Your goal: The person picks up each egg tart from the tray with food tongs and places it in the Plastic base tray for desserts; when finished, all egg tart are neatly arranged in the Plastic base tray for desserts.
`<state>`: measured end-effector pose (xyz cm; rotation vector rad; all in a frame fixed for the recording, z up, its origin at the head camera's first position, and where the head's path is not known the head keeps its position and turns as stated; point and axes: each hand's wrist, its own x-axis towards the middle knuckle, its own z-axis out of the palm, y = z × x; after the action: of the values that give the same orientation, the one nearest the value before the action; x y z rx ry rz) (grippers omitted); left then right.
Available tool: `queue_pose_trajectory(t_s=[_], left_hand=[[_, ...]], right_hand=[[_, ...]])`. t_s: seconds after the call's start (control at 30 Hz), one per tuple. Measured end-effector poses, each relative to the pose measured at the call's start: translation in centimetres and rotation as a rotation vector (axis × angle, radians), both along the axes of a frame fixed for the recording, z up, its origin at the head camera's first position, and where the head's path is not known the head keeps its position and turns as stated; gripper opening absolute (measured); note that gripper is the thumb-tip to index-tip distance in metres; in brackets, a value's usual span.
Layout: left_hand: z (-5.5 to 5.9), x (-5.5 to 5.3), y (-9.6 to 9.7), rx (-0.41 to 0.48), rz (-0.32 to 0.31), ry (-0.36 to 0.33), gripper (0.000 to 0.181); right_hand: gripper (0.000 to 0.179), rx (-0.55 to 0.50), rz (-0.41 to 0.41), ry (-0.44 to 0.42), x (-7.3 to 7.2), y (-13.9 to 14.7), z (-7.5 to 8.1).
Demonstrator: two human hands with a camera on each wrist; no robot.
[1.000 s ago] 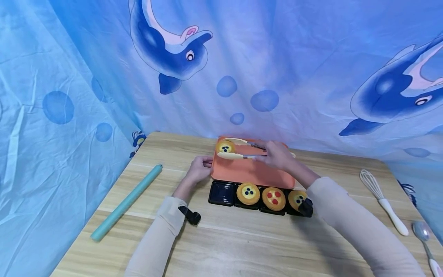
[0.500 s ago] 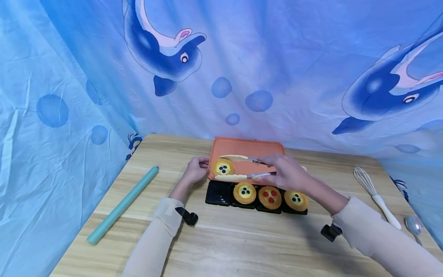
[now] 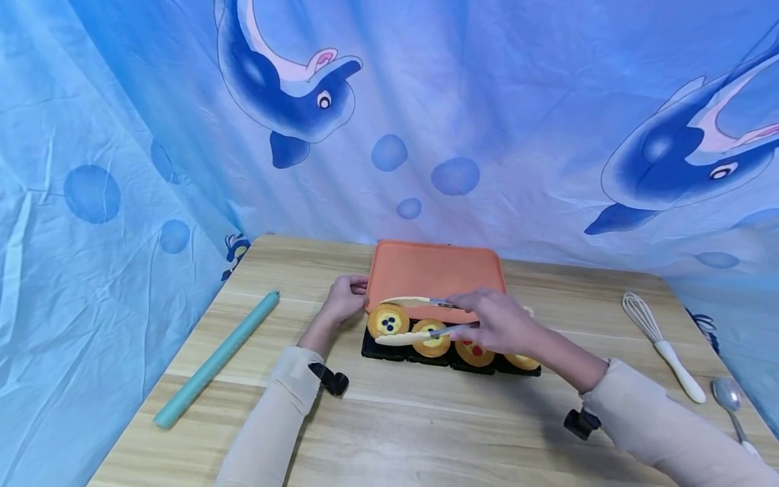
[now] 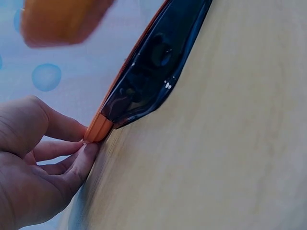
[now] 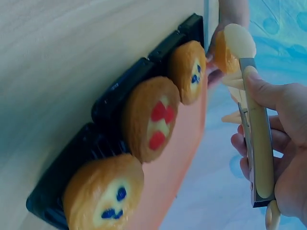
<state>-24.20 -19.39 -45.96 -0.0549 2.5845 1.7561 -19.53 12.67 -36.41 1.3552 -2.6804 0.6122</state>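
My left hand pinches the left edge of the orange tray between thumb and fingers; the left wrist view shows the fingertips at its corner. Tongs are gripped in my right hand, their pale tips around an egg tart with blue berries. That tart hangs over the leftmost compartment of a black plastic box, which has a row of compartments in front of the tray. Its other compartments hold a blue-berry tart, a red-topped tart and another blue-berry tart.
A teal rolling pin lies on the wooden table at the left. On the right are a whisk and a spoon. A blue curtain with dolphins hangs behind the table.
The right hand has brought the tart in the tongs from the tray's back left corner toward me, over the box's leftmost compartment. The left hand stays at the tray's edge.
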Motion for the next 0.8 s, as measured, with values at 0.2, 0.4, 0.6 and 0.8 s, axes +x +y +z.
queue_pose_trajectory(t_s=[0.2,0.4,0.6,0.8], left_hand=[[0.1,-0.2,0.2,-0.004,-0.005,0.007,0.051],[0.3,-0.3,0.3,-0.005,-0.015,0.002,0.049],[0.1,-0.3,0.2,-0.01,-0.018,0.004,0.048],[-0.4,-0.2,-0.2,-0.007,-0.001,0.002,0.049]], right_hand=[[0.053,0.029,0.021,0.028,0.1,-0.8,-1.0],[0.054,0.059,-0.015,0.014,0.3,-0.9,-1.2],[0.068,0.072,-0.055,-0.051,0.5,-1.0,-0.9],[0.078,0.007,-0.129,-0.175,1.0,0.0,-0.4]])
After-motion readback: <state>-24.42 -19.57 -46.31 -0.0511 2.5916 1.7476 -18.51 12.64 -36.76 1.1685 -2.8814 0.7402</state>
